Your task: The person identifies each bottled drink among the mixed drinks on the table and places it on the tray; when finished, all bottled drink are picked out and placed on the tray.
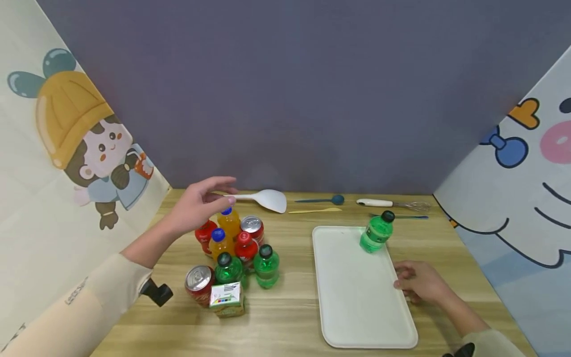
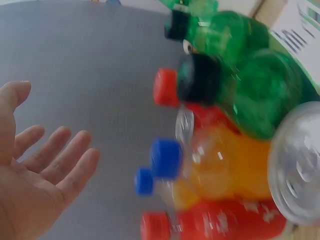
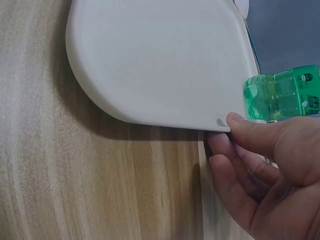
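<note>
My right hand (image 1: 421, 282) grips the right edge of a white tray (image 1: 361, 292), thumb on top and fingers beneath, as the right wrist view shows. A green soda bottle (image 1: 376, 233) stands at the tray's far right corner. My left hand (image 1: 196, 203) hovers above a cluster of drinks, fingers apart and holding nothing. Below and near it are orange juice bottles (image 1: 229, 227) with blue caps and red bottles (image 1: 247, 250). The left wrist view shows green bottles (image 2: 265, 90) and a can top (image 2: 300, 162) beside the hand, apart from it.
Cans (image 1: 199, 283) and a small drink carton (image 1: 227, 300) stand at the cluster's near side. Along the back wall lie a white spatula (image 1: 270, 201), a dark blue spoon (image 1: 337, 200), a yellow knife (image 1: 316, 210) and a whisk (image 1: 415, 206). Printed panels flank both sides.
</note>
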Available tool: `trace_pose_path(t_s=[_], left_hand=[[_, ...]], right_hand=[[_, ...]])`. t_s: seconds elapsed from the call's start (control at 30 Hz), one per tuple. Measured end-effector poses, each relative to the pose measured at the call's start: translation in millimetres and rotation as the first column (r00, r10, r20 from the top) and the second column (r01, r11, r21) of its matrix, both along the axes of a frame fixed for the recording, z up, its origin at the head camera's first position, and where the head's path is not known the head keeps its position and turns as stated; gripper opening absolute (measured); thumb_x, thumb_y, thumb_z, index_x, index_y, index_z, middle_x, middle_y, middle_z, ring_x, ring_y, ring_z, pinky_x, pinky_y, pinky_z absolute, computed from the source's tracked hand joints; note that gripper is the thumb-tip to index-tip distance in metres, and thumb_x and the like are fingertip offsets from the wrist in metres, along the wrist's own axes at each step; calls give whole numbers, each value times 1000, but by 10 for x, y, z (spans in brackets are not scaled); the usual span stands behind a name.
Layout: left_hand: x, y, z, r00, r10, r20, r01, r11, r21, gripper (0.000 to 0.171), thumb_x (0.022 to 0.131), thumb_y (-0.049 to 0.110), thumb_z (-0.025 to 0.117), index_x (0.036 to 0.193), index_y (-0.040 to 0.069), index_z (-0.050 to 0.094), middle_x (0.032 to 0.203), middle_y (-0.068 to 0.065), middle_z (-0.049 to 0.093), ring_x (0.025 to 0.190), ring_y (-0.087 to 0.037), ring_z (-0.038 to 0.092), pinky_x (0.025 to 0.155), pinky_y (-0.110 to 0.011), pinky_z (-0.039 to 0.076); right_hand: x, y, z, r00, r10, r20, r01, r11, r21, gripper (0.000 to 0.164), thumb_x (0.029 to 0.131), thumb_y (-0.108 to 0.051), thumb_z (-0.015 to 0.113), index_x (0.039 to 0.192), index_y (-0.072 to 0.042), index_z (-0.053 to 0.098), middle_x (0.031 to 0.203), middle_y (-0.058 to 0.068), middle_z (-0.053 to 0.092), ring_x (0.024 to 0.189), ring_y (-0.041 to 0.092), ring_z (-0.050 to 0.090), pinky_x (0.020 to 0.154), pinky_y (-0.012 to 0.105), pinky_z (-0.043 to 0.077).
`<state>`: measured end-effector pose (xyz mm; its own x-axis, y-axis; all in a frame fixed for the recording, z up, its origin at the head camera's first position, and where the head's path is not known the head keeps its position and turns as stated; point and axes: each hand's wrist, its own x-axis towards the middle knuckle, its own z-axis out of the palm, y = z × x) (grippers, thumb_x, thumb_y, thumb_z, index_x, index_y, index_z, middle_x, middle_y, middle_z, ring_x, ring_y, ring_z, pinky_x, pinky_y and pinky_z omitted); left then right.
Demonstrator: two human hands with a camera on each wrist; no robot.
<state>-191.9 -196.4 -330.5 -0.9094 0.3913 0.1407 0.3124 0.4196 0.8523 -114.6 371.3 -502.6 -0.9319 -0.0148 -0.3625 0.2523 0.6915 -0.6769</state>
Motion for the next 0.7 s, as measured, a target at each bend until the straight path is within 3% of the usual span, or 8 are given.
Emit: trace_pose_path(t_s=[0.17, 0.27, 0.5, 0.7], left_hand=[[1, -222, -133, 995, 71, -66, -74, 996, -52, 45, 102, 28, 67, 143, 13, 57, 134, -11, 66, 116, -27, 67, 88, -18, 55], [-15, -363, -225, 994, 83, -66, -87, 994, -63, 47, 101, 26, 67, 144, 11, 56, 135, -13, 65, 120, -30, 64, 90, -13, 51], [-7, -677, -434, 989, 148, -17, -149, 986, -73, 53, 102, 26, 66, 148, 6, 50, 141, -17, 59, 127, -36, 59, 89, -6, 46], [40, -850, -618, 987, 147, 70, -143, 988, -66, 62, 103, 30, 64, 155, 6, 40, 148, -20, 52, 133, -41, 55, 92, -9, 47]], right_hand=[[17, 42, -17, 1000, -19, 22, 19, 1000, 18, 62, 86, -13, 83, 138, 5, 57, 98, 9, 70, 72, 20, 67, 56, 38, 59], [11, 48, -13, 999, -21, 25, 21, 1000, 19, 62, 86, -14, 83, 139, 5, 57, 99, 9, 70, 72, 20, 67, 56, 39, 59], [-21, 29, -23, 1000, -7, 22, 7, 1000, 30, 62, 87, -15, 83, 140, 4, 57, 100, 9, 71, 73, 19, 67, 56, 38, 59], [-23, 19, -8, 999, -13, 37, 12, 1000, 26, 63, 86, -15, 83, 140, 4, 56, 101, 10, 71, 74, 20, 68, 57, 38, 59]])
